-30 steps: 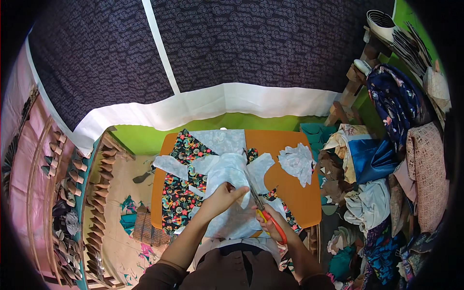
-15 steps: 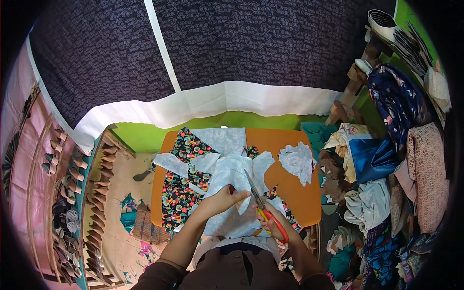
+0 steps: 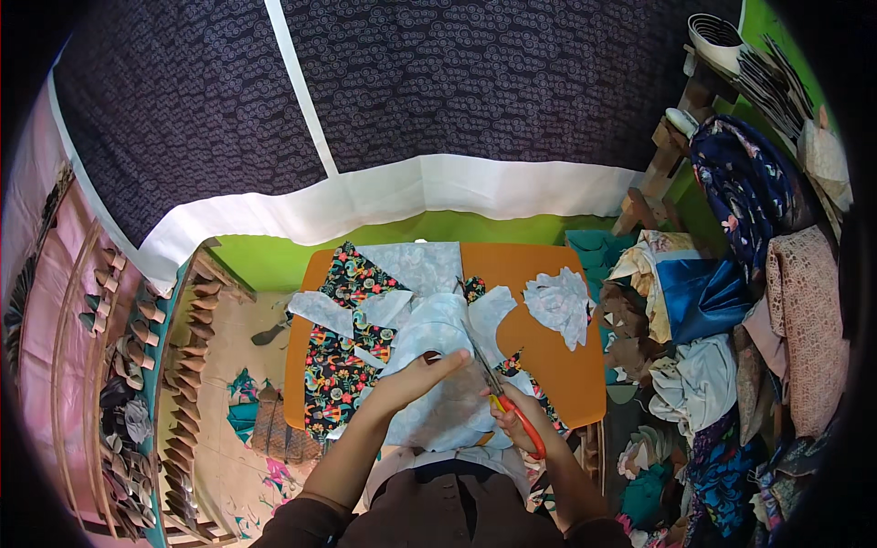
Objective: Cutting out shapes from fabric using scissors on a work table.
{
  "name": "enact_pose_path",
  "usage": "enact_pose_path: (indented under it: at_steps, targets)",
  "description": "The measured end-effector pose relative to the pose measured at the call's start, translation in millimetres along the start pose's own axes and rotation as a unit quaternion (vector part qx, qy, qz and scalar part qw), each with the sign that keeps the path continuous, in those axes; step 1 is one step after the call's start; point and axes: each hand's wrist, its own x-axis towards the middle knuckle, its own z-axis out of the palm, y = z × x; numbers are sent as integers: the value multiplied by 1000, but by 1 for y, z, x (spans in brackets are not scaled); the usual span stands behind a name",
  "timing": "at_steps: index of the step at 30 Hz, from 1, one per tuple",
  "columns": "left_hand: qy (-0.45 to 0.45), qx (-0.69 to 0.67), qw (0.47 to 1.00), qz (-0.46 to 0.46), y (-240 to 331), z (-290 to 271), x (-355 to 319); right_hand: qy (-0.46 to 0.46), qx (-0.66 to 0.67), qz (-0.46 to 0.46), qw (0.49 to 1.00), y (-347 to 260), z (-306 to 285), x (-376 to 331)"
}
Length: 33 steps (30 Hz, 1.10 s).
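Observation:
My right hand (image 3: 516, 422) grips orange-handled scissors (image 3: 498, 388), whose blades point away from me into a pale blue-white fabric piece (image 3: 438, 333). My left hand (image 3: 416, 376) lies flat on that pale fabric just left of the blades, fingers pointing right. Under the pale piece lies black cloth with a bright flower print (image 3: 338, 356), spread over an orange table (image 3: 539, 274). Another pale piece (image 3: 420, 265) lies at the table's far edge.
A crumpled pale scrap (image 3: 559, 306) lies on the table's right part. Heaps of folded cloth (image 3: 703, 347) fill the right side. A dark patterned curtain with a white band (image 3: 411, 187) hangs behind. Shelves of small items (image 3: 119, 365) stand at left.
The scissors have moved slightly forward along the pale fabric. My left hand has shifted a little on the cloth beside the blades.

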Motion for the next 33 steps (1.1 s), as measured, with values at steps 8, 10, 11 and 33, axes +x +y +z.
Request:
enact_pose_path:
  at_steps: [8, 10, 11, 33]
  targets:
    - [145, -41, 975, 161, -8, 7, 10, 1, 8, -22, 1000, 0, 8, -1]
    - [134, -26, 979, 150, -3, 7, 6, -7, 54, -9, 998, -2, 8, 1]
    - [122, -11, 983, 140, -1, 6, 4, -14, 143, 77, 987, -6, 7, 4]
    - [101, 33, 980, 171, 2, -14, -2, -47, 35, 96, 994, -13, 0, -4]
